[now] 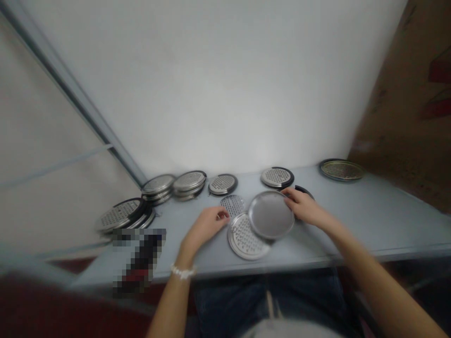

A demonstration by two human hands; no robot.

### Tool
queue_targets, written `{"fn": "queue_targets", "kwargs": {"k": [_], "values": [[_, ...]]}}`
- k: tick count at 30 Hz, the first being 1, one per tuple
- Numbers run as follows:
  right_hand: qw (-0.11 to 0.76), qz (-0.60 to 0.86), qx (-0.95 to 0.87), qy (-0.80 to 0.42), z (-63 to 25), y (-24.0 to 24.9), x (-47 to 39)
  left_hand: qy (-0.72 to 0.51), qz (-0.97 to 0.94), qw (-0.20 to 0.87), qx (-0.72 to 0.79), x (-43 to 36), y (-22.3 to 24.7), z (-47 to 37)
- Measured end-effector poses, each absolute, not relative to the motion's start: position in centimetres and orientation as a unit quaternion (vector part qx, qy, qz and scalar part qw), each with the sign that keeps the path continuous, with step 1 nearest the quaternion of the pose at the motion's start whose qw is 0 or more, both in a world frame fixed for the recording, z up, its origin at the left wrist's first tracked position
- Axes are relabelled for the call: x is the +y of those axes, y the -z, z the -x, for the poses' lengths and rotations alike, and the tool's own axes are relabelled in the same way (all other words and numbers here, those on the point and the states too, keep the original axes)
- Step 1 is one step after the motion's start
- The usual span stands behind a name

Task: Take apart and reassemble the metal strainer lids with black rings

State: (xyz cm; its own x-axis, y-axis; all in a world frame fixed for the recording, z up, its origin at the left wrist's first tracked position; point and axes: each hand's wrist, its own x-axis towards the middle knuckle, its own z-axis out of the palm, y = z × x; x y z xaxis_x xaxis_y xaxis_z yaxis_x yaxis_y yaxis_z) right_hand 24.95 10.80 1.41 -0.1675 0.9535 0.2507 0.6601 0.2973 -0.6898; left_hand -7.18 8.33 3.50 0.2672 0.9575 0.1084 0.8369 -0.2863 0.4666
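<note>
My right hand (303, 206) grips the upper right edge of a smooth round metal plate (270, 215), held tilted above the table. Partly beneath that plate lies a round metal grater disc (246, 239) with raised holes. My left hand (210, 224), with a white bracelet at the wrist, is loosely curled, thumb and fingers slightly apart, with nothing visible between them. Its fingertips are beside a thin perforated grater plate (232, 204) and the grater disc; whether they touch either is unclear. A dark-rimmed round piece (303, 191) is partly hidden behind my right hand.
Stacks of round graters with black edging (123, 213) stand at the left of the grey table (369, 216). More stacks (158, 185) (190, 182) and single graters (223, 184) (277, 177) line the white wall. A gold-rimmed round grater (341, 170) is at the far right, near cardboard (391, 122).
</note>
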Motion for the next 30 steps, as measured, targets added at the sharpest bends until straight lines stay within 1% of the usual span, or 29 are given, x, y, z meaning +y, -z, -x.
{"fn": "queue_targets", "kwargs": {"k": [3,11,15,19,25,28,30], "values": [[0.329,0.554,-0.735,-0.209,-24.7,-1.5,10.7,-0.153,-0.811,0.193,0.531,7.7,-3.6,6.3],[0.294,0.553,-0.743,-0.236,-24.2,-1.8,10.5,-0.119,-0.814,0.143,0.55,7.4,-3.3,5.2],[0.297,0.554,-0.742,-0.232,-24.2,-1.7,10.6,-0.143,-0.806,0.134,0.559,7.6,-3.5,5.6],[0.301,0.552,-0.743,-0.228,-24.4,-1.5,10.7,-0.171,-0.779,0.087,0.598,8.1,-3.8,7.3],[0.32,0.558,-0.734,-0.218,-24.5,-1.2,10.9,-0.09,-0.722,0.019,0.686,8.4,-3.4,9.7],[0.334,0.561,-0.726,-0.214,-24.6,-1.1,11.1,-0.083,-0.717,0.027,0.691,8.2,-3.3,8.9],[0.342,0.564,-0.722,-0.209,-24.8,-1.1,11.3,-0.096,-0.74,0.056,0.663,8.0,-3.3,7.8]]}}
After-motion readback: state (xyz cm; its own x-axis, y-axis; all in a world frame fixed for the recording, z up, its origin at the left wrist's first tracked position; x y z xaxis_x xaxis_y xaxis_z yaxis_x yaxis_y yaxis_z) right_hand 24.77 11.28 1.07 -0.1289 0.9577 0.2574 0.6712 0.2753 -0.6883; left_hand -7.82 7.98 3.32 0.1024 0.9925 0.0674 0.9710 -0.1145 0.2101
